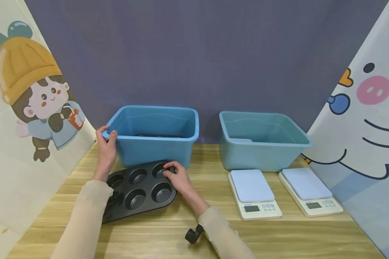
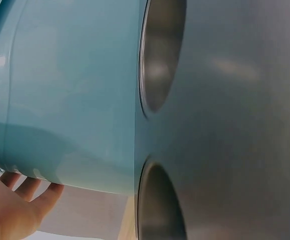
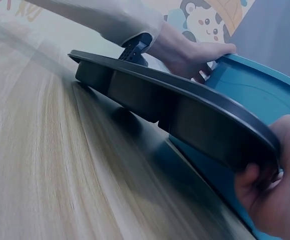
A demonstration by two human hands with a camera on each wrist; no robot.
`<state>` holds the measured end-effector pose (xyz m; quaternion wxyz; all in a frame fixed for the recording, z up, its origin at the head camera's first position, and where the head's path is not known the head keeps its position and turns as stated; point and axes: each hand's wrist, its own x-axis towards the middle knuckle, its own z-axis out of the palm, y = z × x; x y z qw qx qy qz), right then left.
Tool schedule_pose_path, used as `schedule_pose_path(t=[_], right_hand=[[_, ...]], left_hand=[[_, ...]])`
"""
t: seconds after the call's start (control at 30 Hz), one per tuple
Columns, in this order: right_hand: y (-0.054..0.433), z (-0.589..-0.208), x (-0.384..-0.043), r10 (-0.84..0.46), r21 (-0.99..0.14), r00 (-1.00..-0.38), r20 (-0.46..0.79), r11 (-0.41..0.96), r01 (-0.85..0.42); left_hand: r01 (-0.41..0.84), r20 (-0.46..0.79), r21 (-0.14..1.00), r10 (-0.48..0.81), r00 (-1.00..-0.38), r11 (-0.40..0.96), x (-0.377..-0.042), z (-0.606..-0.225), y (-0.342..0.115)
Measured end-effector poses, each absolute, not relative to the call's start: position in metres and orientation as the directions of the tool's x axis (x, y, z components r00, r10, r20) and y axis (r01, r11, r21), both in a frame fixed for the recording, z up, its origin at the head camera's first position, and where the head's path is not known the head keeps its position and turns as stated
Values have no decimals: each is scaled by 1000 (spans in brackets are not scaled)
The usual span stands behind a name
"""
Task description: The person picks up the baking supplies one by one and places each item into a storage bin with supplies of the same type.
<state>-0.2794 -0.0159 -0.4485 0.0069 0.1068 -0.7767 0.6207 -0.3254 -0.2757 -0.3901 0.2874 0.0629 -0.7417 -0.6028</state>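
A dark muffin tin (image 1: 148, 180) with round cups is tilted in front of the blue bin (image 1: 153, 151). My right hand (image 1: 180, 180) grips its right end, thumb on top and fingers curled beneath the edge. The right wrist view shows the tin's underside (image 3: 150, 102), with the held end raised above the table. At the bin's left front corner, my left hand (image 1: 106, 153) holds the rim, its fingers (image 2: 47, 197) against the bin wall in the left wrist view. My left forearm covers part of the tin's left end.
Something dark (image 1: 160, 136) lies inside the blue bin. To the right stands a teal bin (image 1: 262, 156) with a pale flat item (image 1: 241, 140) inside. Two white kitchen scales, a nearer-left one (image 1: 253, 187) and a right one (image 1: 308, 185), sit before it on the wooden table (image 1: 155, 233).
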Motion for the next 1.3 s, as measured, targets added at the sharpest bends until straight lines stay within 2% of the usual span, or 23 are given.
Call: schedule_pose_path(t=[0.23, 0.43, 0.67, 0.87, 1.03, 1.3], right_hand=[[-6, -443, -277, -125, -984, -984, 130, 107, -144], [2, -419, -272, -99, -991, -987, 129, -27, -127], [13, -393, -259, -95, -990, -987, 127, -72, -120], [23, -385, -257, -97, -991, -988, 117, -75, -110], [30, -388, -258, -76, -987, -986, 152, -71, -146], [40, -374, -251, -51, -948, -946, 319, 1, -319]], left_hand=[[262, 359, 927, -426, -830, 269, -324, -392, -274], [262, 358, 927, -420, -834, 268, -324, -391, -276], [273, 349, 933, -399, -848, 236, -316, -377, -273], [253, 334, 937, -402, -853, 242, -327, -388, -282], [272, 357, 928, -406, -841, 253, -326, -389, -279], [273, 371, 921, -414, -832, 277, -325, -389, -279]])
